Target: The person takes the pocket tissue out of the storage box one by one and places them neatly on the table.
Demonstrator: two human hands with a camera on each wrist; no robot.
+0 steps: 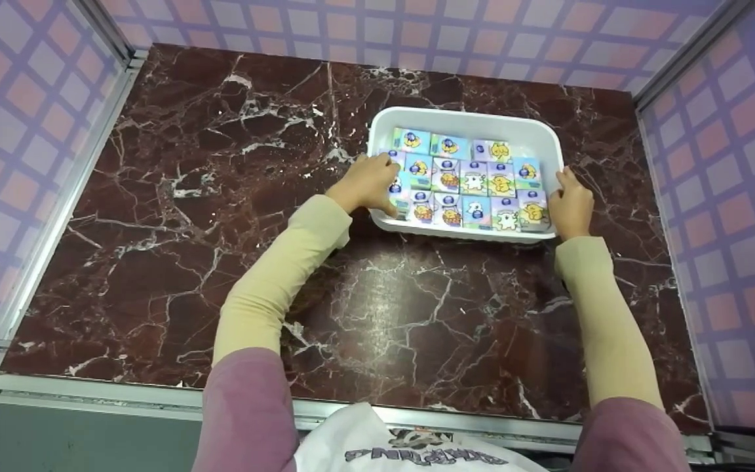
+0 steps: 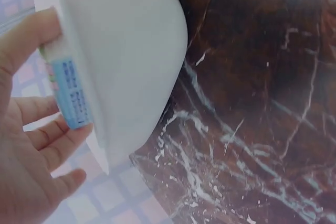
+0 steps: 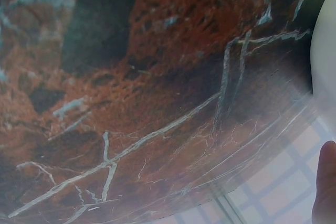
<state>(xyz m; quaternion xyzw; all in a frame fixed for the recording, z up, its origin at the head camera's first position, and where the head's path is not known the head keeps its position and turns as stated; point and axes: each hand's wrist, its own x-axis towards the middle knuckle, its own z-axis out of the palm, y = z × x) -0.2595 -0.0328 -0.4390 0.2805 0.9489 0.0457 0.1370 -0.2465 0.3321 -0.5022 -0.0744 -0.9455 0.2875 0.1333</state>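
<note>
A white plastic tray [image 1: 476, 121] holds several small printed boxes [image 1: 474, 177] in rows, with cartoon animals on blue and lilac faces. My left hand [image 1: 366, 183] reaches over the tray's left end and holds a small box there. The left wrist view shows the blue, lettered side of this box [image 2: 74, 93] between thumb and fingers, poking up past the tray rim. On the opposite side, my right hand [image 1: 573, 203] grips the tray's right rim near the front corner. Only one fingertip [image 3: 324, 187] and a bit of the tray wall [image 3: 325, 56] appear in the right wrist view.
Under the tray is a dark red marbled tabletop [image 1: 377, 308] with white veins. Checked purple and pink panels [image 1: 325, 26] wall in the back and both sides. A metal rail [image 1: 89, 396] runs along the front edge.
</note>
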